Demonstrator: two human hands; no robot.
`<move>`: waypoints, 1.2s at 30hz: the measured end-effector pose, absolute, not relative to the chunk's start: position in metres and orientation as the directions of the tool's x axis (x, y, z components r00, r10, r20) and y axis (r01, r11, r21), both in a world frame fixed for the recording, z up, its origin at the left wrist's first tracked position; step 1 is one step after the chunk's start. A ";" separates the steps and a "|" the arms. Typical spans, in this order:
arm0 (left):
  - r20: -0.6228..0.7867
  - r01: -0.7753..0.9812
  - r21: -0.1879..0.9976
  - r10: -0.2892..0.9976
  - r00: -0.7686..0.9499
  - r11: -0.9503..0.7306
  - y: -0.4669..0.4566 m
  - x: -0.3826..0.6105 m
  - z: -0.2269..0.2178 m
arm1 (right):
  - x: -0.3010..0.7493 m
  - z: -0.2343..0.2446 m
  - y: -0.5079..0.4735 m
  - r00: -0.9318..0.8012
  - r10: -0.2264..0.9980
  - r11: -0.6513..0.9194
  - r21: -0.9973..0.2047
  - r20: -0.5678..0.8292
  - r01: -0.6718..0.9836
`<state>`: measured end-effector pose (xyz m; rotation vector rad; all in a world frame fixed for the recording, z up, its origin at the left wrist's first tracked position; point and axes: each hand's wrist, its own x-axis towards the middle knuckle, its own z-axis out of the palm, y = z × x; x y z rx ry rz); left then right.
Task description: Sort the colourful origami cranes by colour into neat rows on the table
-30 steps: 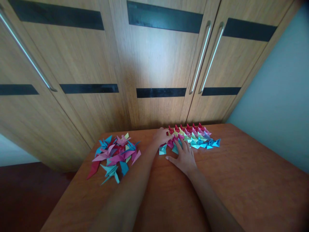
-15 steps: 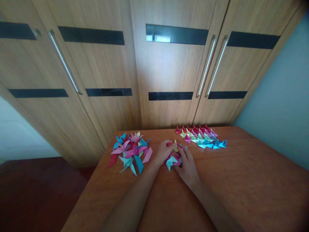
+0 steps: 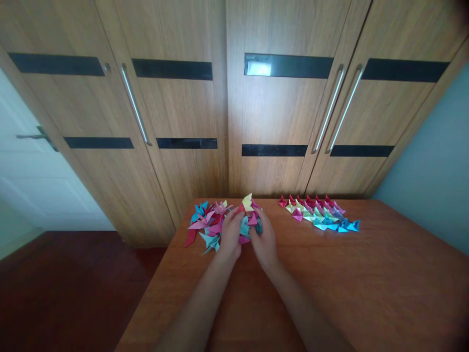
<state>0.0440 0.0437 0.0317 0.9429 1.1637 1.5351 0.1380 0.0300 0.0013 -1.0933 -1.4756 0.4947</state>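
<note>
My left hand (image 3: pixel 230 235) and my right hand (image 3: pixel 264 239) are cupped together around a bunch of folded paper pieces (image 3: pixel 248 219) in yellow, pink and teal, held just above the wooden table (image 3: pixel 366 283). Right beside my left hand lies a loose pile of folded paper pieces (image 3: pixel 205 224) in blue, pink and red. To the right, apart from my hands, neat rows of folded paper pieces (image 3: pixel 319 214) run from red at the back to blue at the front.
Wooden wardrobe doors (image 3: pixel 271 112) with long metal handles stand right behind the table's far edge. A pale blue wall (image 3: pixel 436 181) is at the right. At the left are a white door (image 3: pixel 32 166) and dark red floor (image 3: pixel 73 288).
Both hands pulled several pieces off the left end of the neat rows and carried them left, gathered between them, up to the loose pile. The view also turned left.
</note>
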 end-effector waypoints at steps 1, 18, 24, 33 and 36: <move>0.040 -0.250 0.962 0.961 -0.272 -0.111 0.043 0.032 0.039 | 0.128 0.010 0.033 0.080 0.827 0.505 -0.798 0.557 0.328; 0.172 0.088 0.985 0.931 -0.321 -0.152 0.039 -0.081 0.021 | 0.108 0.007 0.065 -0.193 0.796 0.588 -0.658 0.573 0.470; 0.428 0.439 0.850 0.868 -0.253 -0.291 0.034 -0.070 0.033 | 0.184 -0.009 0.062 -0.109 0.828 0.508 -0.651 0.551 0.564; 0.503 0.771 0.474 0.849 0.159 -0.425 0.066 0.033 0.052 | 0.353 -0.042 0.071 0.092 0.751 0.280 -0.441 0.654 0.853; 0.429 0.790 0.394 0.854 0.294 -0.470 0.097 0.083 0.045 | 0.394 -0.052 0.078 0.120 0.702 0.188 -0.345 0.702 0.920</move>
